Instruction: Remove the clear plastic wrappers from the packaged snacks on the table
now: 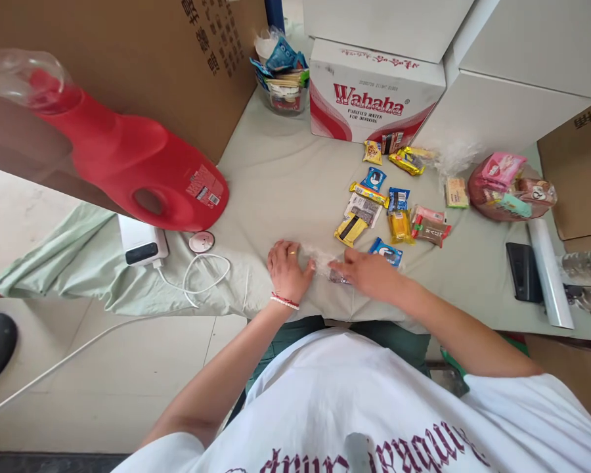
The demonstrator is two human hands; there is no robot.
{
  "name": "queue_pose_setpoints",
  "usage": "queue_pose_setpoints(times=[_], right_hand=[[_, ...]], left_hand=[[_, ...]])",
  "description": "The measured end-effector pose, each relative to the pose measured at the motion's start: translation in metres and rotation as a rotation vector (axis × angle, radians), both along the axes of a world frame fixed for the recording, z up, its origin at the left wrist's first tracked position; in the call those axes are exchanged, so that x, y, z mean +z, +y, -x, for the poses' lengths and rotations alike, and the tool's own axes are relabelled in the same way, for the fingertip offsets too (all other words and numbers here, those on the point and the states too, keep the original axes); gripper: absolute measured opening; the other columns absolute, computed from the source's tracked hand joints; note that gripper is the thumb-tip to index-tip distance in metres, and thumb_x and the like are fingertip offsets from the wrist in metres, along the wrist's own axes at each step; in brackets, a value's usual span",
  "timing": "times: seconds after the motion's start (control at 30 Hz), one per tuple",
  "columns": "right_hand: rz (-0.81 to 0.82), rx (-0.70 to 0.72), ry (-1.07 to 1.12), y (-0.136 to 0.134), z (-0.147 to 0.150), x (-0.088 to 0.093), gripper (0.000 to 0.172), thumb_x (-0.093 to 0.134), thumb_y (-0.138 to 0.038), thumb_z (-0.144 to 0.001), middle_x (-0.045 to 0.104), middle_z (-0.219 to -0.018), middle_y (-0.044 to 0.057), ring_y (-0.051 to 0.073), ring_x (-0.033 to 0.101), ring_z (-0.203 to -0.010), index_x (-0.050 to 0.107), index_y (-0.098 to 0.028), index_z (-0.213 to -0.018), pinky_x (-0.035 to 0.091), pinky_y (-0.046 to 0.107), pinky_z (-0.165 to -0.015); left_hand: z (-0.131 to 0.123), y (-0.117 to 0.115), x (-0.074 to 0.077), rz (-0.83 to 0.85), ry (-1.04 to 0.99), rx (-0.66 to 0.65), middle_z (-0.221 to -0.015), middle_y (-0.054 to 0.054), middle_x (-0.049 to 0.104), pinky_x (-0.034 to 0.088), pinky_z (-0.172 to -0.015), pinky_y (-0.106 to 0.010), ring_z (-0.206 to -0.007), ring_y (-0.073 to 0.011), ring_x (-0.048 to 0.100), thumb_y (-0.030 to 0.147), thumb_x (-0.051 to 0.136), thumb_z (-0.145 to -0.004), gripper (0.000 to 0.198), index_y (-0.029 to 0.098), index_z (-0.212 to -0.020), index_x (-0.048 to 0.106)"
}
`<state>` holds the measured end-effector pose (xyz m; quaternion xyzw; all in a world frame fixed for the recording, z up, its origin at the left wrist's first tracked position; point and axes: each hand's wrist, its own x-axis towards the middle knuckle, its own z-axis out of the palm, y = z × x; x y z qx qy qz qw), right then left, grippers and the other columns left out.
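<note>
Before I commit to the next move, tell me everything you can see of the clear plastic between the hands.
The clear plastic looks thin, crinkled and see-through, with whitish highlights, like film or a small bag. It lies on the cloth-covered table, near the front edge. The left hand seems to touch its left end; the fingers of the right hand are at its other end. There, a dark packet partly shows; whether it is inside the plastic, I cannot tell.

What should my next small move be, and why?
Perhaps pinch the left edge of the clear plastic with the left hand to steady it: the thumb is there, and the right hand is at the wrapped snack by the other end.
</note>
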<state>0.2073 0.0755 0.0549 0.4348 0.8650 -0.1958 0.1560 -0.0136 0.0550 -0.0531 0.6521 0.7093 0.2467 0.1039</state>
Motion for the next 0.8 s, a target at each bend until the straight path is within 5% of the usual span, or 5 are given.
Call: queue_pose_setpoints(times=[0.23, 0.4, 0.6, 0.7, 0.8], right_hand=[[-0.027, -0.072, 0.073, -0.044, 0.006, -0.019, 0.047, 0.042, -0.024, -0.108, 0.060, -0.130, 0.011, 0.026, 0.055, -0.116, 0.055, -0.030, -0.153, 0.047, 0.034, -0.096], [-0.076, -0.182, 0.291, -0.060, -0.003, -0.031, 0.039, 0.057, -0.022, -0.101, 0.059, -0.133, 0.014, 0.029, 0.052, -0.123, 0.066, -0.021, -0.139, 0.047, 0.043, -0.105], [-0.087, -0.450, 0.603, -0.083, -0.045, -0.042, 0.036, 0.042, -0.023, -0.104, 0.066, -0.130, 0.013, 0.024, 0.061, -0.122, 0.069, -0.020, -0.128, 0.051, 0.041, -0.106], [-0.283, -0.795, 0.459, -0.089, -0.063, -0.051, 0.040, 0.047, -0.033, -0.103, 0.063, -0.132, 0.016, 0.028, 0.059, -0.119, 0.065, -0.016, -0.135, 0.053, 0.042, -0.102], [-0.320, -0.809, 0.293, -0.093, -0.072, -0.061, 0.038, 0.067, -0.037, -0.091, 0.056, -0.141, 0.017, 0.035, 0.050, -0.130, 0.070, -0.016, -0.123, 0.046, 0.050, -0.111]], left_hand=[[0.001, -0.002, 0.015, 0.019, -0.258, -0.054, -0.117, -0.010, 0.068, 0.058, -0.097, -0.042, -0.112, -0.0243, 0.067, 0.030, 0.059, -0.091, 0.010, 0.023, -0.087, 0.065], [-0.036, -0.026, 0.043, 0.029, -0.511, -0.401, -0.113, -0.008, 0.073, 0.060, -0.092, -0.036, -0.104, -0.0192, 0.071, 0.032, 0.052, -0.097, 0.015, 0.024, -0.095, 0.066], [-0.064, -0.053, 0.031, 0.015, -0.181, -0.693, -0.145, -0.010, 0.067, 0.050, -0.113, -0.047, -0.137, -0.0254, 0.060, 0.028, 0.045, -0.102, 0.037, 0.022, -0.131, 0.068], [-0.065, -0.061, 0.018, -0.068, 0.024, -0.755, -0.154, -0.012, 0.060, 0.045, -0.116, -0.049, -0.144, -0.0273, 0.055, 0.023, 0.047, -0.100, 0.042, 0.019, -0.138, 0.065], [-0.066, -0.063, 0.010, -0.152, 0.122, -0.755, -0.154, -0.012, 0.060, 0.045, -0.115, -0.046, -0.143, -0.0259, 0.056, 0.019, 0.049, -0.100, 0.041, 0.018, -0.138, 0.064]])
